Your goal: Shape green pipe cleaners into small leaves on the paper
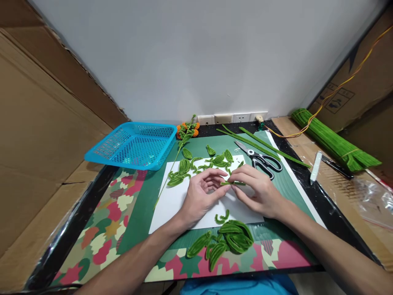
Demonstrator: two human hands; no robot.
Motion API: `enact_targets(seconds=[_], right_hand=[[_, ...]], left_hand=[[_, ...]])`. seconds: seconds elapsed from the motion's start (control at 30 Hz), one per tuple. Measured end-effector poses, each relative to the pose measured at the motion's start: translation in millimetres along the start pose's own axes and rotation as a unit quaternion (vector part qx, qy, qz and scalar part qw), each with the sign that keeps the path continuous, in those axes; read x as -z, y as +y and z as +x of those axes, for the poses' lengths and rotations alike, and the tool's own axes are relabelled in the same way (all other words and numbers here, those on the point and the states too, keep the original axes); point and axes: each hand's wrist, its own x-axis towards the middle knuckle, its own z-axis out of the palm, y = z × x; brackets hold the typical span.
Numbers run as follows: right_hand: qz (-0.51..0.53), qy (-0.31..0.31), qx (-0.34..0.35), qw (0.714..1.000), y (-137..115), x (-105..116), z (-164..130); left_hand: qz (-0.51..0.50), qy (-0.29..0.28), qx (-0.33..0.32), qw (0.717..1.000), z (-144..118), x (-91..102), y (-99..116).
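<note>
While both hands meet over the white sheet [175, 200] near the middle of the worktop [310, 192], they share one short green pipe-cleaner piece [233, 183] between them. The left hand [201, 196] pinches its left end between thumb and fingertips, palm turned partly up, and the right hand [256, 190] grips the other end with its fingers curled over it. The piece lies roughly level, just above the paper.

Behind the hands, scattered on the sheet and on the green mat [147, 192] under it, lie many small green leaf shapes [219, 159]. A long green stem with orange blossoms [186, 133] runs diagonally from the sheet's left edge toward the back wall. Just in front of the hands sits a small curled green scrap [221, 217], and nearer the front edge a heap of finished green leaves [229, 241].

Scissors [260, 159] with black handles rest to the right of the sheet, beside several long straight green stems [264, 147]. A blue plastic basket [135, 145] stands at the back left, partly off the mat. Far right, a thick bundle of green pipe cleaners [331, 139] lies on cardboard, with a white pen-like tool [316, 166] near it.
</note>
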Motion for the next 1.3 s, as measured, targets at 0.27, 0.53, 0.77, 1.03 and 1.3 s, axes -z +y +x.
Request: enact_targets(seconds=[0.27,0.53,0.77,1.03,1.3], right_hand=[[-0.062,0.000,0.028,0.998,8.3,-4.4,-3.8],[-0.016,0.013,0.035,0.999,2.5,-6.3,-2.0],[0.010,0.019,0.053,0.998,-0.2,-5.8,-1.5],[-0.043,0.028,0.082,0.995,3.7,-10.9,-6.1],[-0.038,0.026,0.075,0.996,1.4,-8.4,-5.3]], left_hand=[[-0.070,-0.023,0.062,0.995,2.4,0.7,0.5],[-0.106,-0.020,0.085,0.990,4.9,0.9,3.0],[-0.095,-0.040,0.096,0.990,3.8,1.6,-1.0],[-0.085,-0.036,0.118,0.989,4.2,0.8,2.6],[-0.067,-0.069,0.108,0.989,3.0,0.5,6.4]])
